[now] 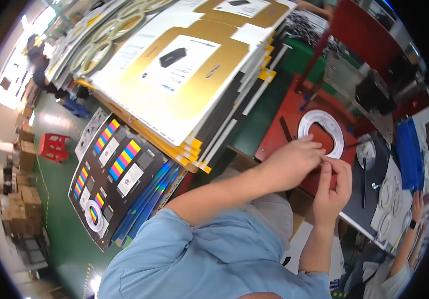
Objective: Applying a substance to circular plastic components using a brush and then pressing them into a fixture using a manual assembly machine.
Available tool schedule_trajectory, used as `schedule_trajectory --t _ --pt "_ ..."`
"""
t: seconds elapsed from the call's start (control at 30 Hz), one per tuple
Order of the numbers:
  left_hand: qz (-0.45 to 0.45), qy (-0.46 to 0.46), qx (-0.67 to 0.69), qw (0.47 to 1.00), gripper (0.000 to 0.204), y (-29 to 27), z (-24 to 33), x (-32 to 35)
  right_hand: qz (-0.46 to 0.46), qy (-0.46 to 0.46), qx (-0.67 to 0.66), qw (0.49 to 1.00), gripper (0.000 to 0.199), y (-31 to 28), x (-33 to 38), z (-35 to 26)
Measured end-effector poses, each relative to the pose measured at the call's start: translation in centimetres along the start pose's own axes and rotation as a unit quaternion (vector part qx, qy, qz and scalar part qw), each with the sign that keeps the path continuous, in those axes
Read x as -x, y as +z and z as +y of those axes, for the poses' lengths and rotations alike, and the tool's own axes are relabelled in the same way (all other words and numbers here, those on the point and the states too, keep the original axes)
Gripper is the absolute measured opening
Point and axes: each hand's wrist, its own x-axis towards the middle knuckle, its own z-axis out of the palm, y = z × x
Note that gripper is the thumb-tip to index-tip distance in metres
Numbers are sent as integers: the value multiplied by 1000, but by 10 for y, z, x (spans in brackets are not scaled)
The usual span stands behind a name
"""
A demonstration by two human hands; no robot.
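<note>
Over the red machine bed [279, 130], a white ring-shaped piece [342, 145] lies flat with a dark red middle showing through. My left hand [298, 158] reaches across its near edge, fingers curled and drawn together. Just right of it, my right hand [335, 185] pinches with thumb and forefinger, close to the left fingertips. Whatever is between the fingers of both hands is too small or hidden to make out. A narrow dark bar [287, 129] lies on the bed left of the ring.
A tall red machine frame [359, 30] rises behind the bed. Stacked printed gold-and-white sheets [189, 89] stand at the left, with black colour-striped sheets [124, 164] below. On the right table are white rings [386, 194] and a co-worker's hand [417, 205]. A red stool [53, 147] stands far left.
</note>
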Motion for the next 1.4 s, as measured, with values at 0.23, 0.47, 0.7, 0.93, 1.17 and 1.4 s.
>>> schedule_trajectory --t 0.23,0.47,0.7,0.93,1.17,1.4 --pt "56 45 9 997 33 -98 75 26 -108 -3 133 985 32 3 8 19" --pt "137 -149 -309 929 60 -246 95 54 -94 -67 203 972 30 -4 7 4" --pt "61 -137 -340 928 40 -251 78 70 -130 -112 -58 983 21 25 -30 -46" --pt "265 8 -271 926 25 -279 67 32 -124 -149 -131 972 33 54 -78 -76" --pt "303 210 -354 859 21 -312 62 -35 81 -227 -16 970 66 71 -149 -94" --pt "286 246 -438 816 20 -332 82 -25 80 -329 -21 941 16 115 -219 -131"
